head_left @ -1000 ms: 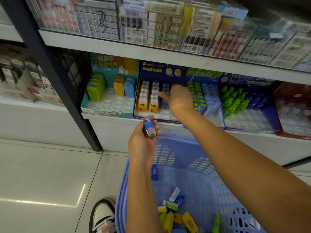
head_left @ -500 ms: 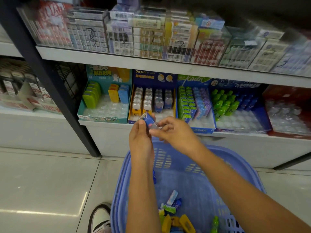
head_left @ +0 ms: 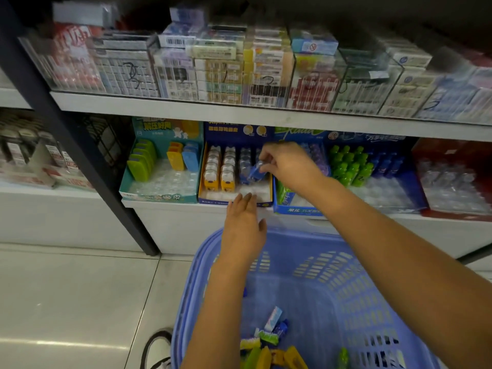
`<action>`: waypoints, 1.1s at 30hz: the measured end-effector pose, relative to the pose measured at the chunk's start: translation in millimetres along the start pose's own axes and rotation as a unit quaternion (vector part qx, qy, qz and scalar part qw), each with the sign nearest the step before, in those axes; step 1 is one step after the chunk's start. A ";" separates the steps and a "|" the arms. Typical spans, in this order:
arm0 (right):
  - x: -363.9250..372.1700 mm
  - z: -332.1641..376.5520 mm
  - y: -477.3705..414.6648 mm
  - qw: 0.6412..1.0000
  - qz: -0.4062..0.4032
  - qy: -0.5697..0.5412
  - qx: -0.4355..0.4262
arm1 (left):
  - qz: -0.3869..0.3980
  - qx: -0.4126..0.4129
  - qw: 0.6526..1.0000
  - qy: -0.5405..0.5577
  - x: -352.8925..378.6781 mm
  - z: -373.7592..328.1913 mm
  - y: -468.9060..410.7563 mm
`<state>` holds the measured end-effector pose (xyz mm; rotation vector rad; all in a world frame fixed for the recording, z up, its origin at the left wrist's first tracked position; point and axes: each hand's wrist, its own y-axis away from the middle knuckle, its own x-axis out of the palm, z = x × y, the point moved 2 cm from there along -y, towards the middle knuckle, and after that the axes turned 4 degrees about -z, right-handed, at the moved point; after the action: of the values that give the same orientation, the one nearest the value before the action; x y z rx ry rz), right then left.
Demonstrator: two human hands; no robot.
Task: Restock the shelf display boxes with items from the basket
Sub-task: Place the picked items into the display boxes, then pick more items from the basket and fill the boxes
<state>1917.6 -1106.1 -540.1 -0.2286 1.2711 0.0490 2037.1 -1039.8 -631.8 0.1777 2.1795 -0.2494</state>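
My right hand [head_left: 288, 166] pinches a small blue item [head_left: 256, 172] and holds it over the blue and yellow display box [head_left: 234, 198], at its right-hand rows. That box holds rows of yellow and blue items. My left hand [head_left: 243, 225] hovers flat with straight fingers just before the box's front edge, holding nothing. The blue plastic basket [head_left: 346, 283] sits below my arms, with several mixed coloured items [head_left: 269, 344] on its bottom.
A teal display box [head_left: 159, 193] with green, yellow and blue items stands to the left. Boxes with green and blue bottles [head_left: 354, 166] stand to the right. A dark shelf post [head_left: 80, 145] rises at left. My shoe [head_left: 157, 350] rests on the tiled floor.
My right hand took the blue item from my left hand and carried it up to the display box. My left hand let go and opened.
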 end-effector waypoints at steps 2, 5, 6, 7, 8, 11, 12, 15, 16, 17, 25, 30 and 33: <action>2.5 -1.0 -11.9 0.998 0.055 0.033 -0.006 | -0.011 0.011 1.000 -0.001 -2.2 1.0 -1.9; 4.1 -3.9 -18.7 0.995 0.078 0.068 -0.006 | -0.021 0.021 0.999 0.026 -7.8 0.3 -6.7; 4.7 -5.7 -18.3 0.995 0.073 0.071 -0.007 | -0.028 0.030 0.999 0.030 -10.5 -0.4 -8.9; 5.2 -7.0 -17.1 0.995 0.066 0.074 -0.009 | -0.037 0.042 0.998 0.029 -13.8 -1.2 -11.3; 5.1 -8.0 -15.9 0.995 0.060 0.079 -0.011 | -0.044 0.058 0.997 0.024 -16.4 -2.1 -14.4; 5.4 -5.8 -16.6 0.994 0.067 0.091 -0.013 | -0.043 0.103 0.994 -0.010 -20.4 -2.8 -23.6; 5.9 -3.4 -17.5 0.993 0.076 0.094 -0.011 | -0.043 0.110 0.993 -0.021 -20.9 -2.5 -25.5; 8.5 0.4 -16.3 0.994 0.067 0.082 -0.018 | -0.062 0.112 0.991 -0.022 -21.6 -2.2 -27.1; 8.6 1.4 -14.5 0.996 0.054 0.074 -0.017 | -0.069 0.112 0.991 -0.018 -21.5 -2.7 -27.1; 9.4 1.8 -13.8 0.996 0.046 0.074 -0.014 | -0.073 0.112 0.991 -0.019 -20.9 -3.2 -27.3; 9.6 8.7 -11.3 0.997 0.049 0.058 0.023 | -0.066 0.063 0.996 -0.012 -21.1 -3.6 -17.1; 17.8 -9.3 72.3 0.999 -0.039 -0.036 -0.006 | -0.077 0.054 0.995 0.034 -1.2 -1.7 17.8; 64.4 -37.4 133.7 0.989 0.117 -0.058 0.065 | -0.011 0.039 0.999 0.028 26.4 1.2 37.6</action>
<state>1879.8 -988.8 -630.8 0.0373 1.1760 0.1781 2031.0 -1002.7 -658.2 0.2058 2.2302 -0.3454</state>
